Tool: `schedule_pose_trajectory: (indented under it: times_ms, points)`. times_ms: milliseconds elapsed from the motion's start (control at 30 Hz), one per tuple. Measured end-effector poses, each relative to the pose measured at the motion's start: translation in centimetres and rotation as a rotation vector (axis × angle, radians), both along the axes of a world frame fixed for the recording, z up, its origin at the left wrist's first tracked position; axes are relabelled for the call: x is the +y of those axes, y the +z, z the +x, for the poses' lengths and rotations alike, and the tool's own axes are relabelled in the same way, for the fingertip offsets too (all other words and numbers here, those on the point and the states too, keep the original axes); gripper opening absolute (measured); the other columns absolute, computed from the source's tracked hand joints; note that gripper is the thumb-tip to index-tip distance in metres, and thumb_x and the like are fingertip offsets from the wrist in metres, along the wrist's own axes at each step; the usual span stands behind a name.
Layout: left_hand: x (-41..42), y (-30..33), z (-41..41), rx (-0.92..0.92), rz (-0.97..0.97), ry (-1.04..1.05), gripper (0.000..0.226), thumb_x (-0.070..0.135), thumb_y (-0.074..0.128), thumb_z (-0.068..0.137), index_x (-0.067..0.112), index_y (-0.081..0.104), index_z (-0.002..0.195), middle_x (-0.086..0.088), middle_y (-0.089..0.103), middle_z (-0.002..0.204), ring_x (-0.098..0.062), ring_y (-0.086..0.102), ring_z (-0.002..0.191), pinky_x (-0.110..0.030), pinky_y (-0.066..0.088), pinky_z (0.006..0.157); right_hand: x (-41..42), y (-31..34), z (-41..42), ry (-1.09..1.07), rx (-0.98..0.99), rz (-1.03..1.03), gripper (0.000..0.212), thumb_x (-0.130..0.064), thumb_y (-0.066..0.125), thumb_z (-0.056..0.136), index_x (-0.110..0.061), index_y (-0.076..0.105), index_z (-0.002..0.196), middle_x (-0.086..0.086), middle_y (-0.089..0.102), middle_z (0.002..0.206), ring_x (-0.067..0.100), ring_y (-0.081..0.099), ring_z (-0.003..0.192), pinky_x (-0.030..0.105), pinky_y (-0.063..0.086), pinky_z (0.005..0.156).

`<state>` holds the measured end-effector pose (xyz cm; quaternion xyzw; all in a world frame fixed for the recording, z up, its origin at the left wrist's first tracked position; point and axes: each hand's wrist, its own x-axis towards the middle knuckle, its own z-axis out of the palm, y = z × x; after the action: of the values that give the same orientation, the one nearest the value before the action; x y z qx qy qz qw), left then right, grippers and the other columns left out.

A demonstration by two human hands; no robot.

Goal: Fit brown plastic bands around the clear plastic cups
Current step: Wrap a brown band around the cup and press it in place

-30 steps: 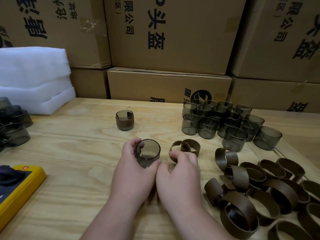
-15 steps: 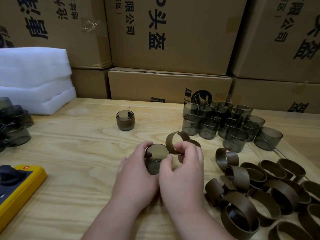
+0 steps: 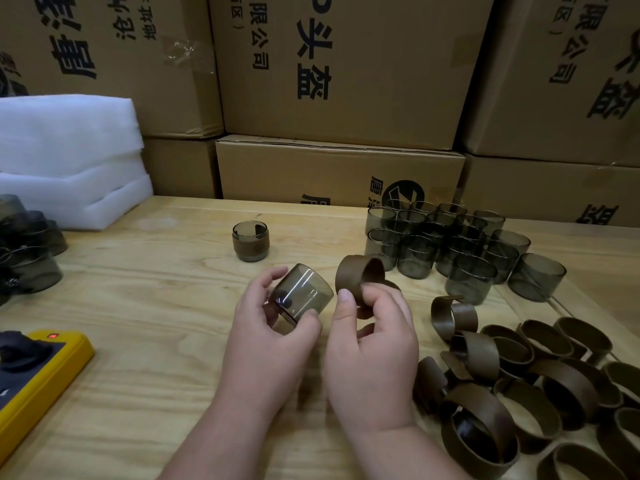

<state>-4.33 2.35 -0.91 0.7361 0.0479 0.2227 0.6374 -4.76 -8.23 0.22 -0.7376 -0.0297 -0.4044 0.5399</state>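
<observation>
Smooth clear cup [image 3: 300, 293] tilted at frame centre in left hand [image 3: 273, 327] fingers, brown band [image 3: 358, 277] pinched beside it by right hand [image 3: 372, 336]: likely to slip if squeezed askew.

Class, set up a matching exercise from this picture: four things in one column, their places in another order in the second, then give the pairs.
Things
1. bare cup
2. loose band
3. banded cup
4. yellow device

Places
A. table's near left edge
B. standing alone on the table
C. in the left hand
D. in the right hand

Pairs: 1-C, 2-D, 3-B, 4-A
</observation>
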Motion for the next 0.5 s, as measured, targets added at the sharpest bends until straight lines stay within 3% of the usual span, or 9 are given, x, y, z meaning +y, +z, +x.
schedule_pose_trajectory:
  times_ms: [100, 167, 300, 500]
  points:
    - [-0.14, -0.01, 0.08, -0.026, -0.057, 0.014, 0.057, 0.029, 0.077, 0.062, 0.058, 0.043, 0.097, 0.019, 0.063, 0.103, -0.008, 0.074, 0.092, -0.037, 0.059, 0.08, 0.06, 0.1, -0.08, -0.01, -0.039, 0.008, 0.007, -0.025, 0.067, 0.086, -0.029, 0.062, 0.084, -0.023, 0.059, 0.094, 0.019, 0.062, 0.084, 0.037, 0.055, 0.071]
    - [-0.18, -0.04, 0.13, -0.032, -0.06, 0.004, 0.053, 0.028, 0.078, 0.063, 0.055, 0.047, 0.096, 0.022, 0.064, 0.102, -0.006, 0.075, 0.088, -0.037, 0.06, 0.077, 0.05, -0.07, -0.04, 0.013, -0.026, 0.017, 0.005, -0.025, 0.068, 0.085, -0.025, 0.065, 0.08, -0.019, 0.061, 0.089, 0.018, 0.061, 0.081, 0.038, 0.055, 0.069]
    - [-0.1, -0.04, 0.14, -0.046, -0.001, 0.001, 0.054, 0.03, 0.077, 0.067, 0.058, 0.057, 0.109, 0.019, 0.066, 0.108, -0.002, 0.071, 0.089, -0.021, 0.056, 0.072, 0.0, -0.24, 0.02, 0.028, 0.003, 0.001, 0.007, -0.028, 0.066, 0.087, -0.023, 0.066, 0.081, -0.018, 0.059, 0.087, 0.017, 0.059, 0.081, 0.038, 0.054, 0.071]
    - [0.17, -0.42, 0.12, -0.019, 0.102, 0.007, 0.075, 0.024, 0.088, 0.075, 0.066, 0.042, 0.117, 0.028, 0.066, 0.114, 0.002, 0.065, 0.1, -0.018, 0.047, 0.079, -0.08, -0.28, -0.11, 0.038, 0.029, 0.002, 0.004, -0.03, 0.06, 0.091, -0.029, 0.056, 0.09, -0.02, 0.056, 0.09, 0.024, 0.06, 0.083, 0.044, 0.054, 0.076]
